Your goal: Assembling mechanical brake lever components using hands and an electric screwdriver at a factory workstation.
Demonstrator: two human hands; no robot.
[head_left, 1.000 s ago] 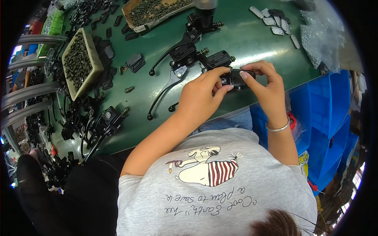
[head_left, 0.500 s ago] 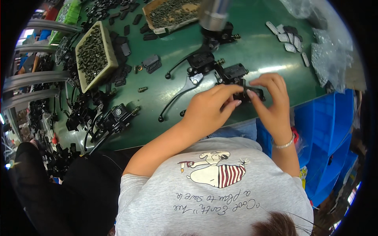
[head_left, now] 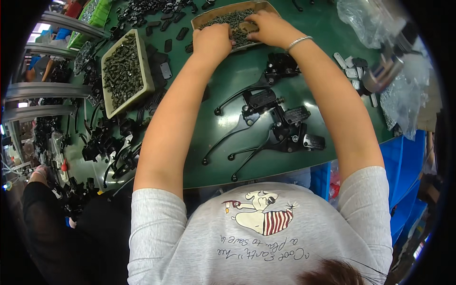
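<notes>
Brake levers [head_left: 266,128] crowd centre; bare green table [head_left: 213,85] between forearms passable.

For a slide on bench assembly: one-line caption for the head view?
Both hands, left and right, reach into a tray of small screws beyond black brake levers.

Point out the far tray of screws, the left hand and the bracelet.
far tray of screws [head_left: 209,18], head view, left rim.
left hand [head_left: 212,42], head view, back of hand.
bracelet [head_left: 299,42], head view, band on the right wrist.

A shallow tan tray [head_left: 202,19] of small dark screws [head_left: 228,19] (heaped loosely) lies flat at the far edge of the green worktop [head_left: 223,80], both hands in it.
</notes>
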